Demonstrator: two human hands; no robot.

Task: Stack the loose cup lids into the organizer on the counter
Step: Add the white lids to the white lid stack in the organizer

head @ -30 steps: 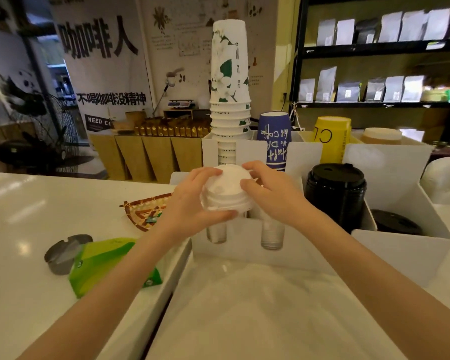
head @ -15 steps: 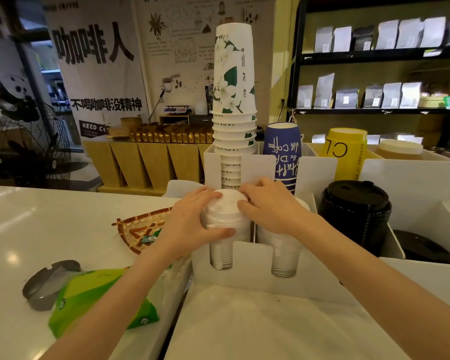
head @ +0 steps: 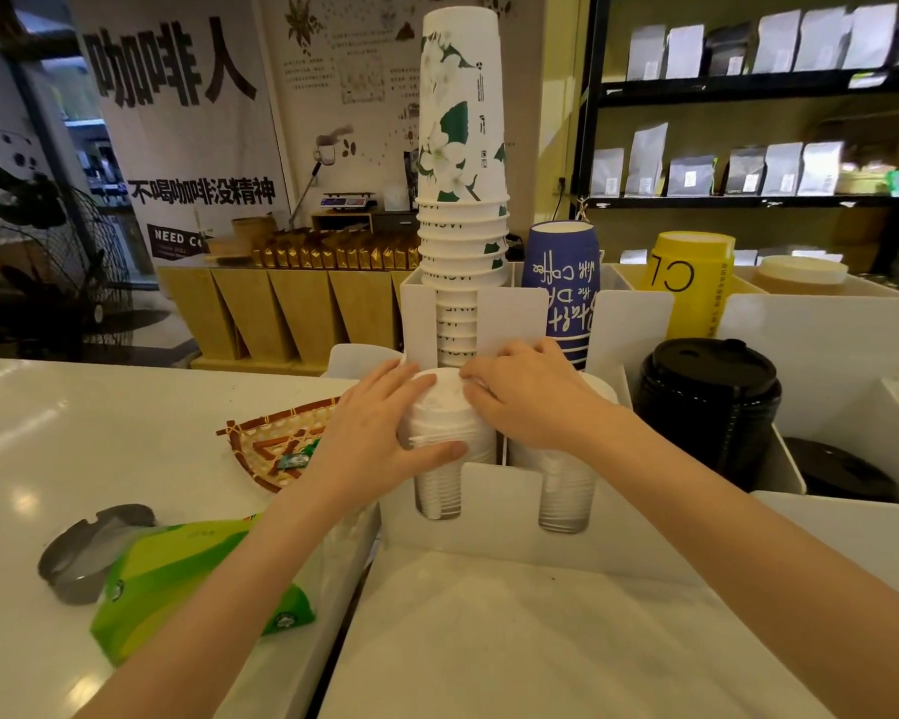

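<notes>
A stack of white cup lids (head: 445,412) sits in the front left slot of the white organizer (head: 494,516) on the counter. My left hand (head: 375,433) wraps the stack's left side, thumb across its front. From the right, my right hand (head: 525,397) lies over the top of the stack with its fingertips on the top lid. More white lids (head: 564,490) fill the slot to the right, partly hidden under my right wrist. Black lids (head: 707,402) are stacked in the slot further right.
Tall stacks of paper cups, white with flowers (head: 460,199), blue (head: 561,288) and yellow (head: 691,282), stand in the organizer's back slots. A woven tray (head: 271,438), a green packet (head: 193,578) and a grey ashtray (head: 81,552) lie on the counter at left.
Both hands have lowered the white lids from above the organizer down into its front left slot, where they now rest on the stack. The camera has come closer.
</notes>
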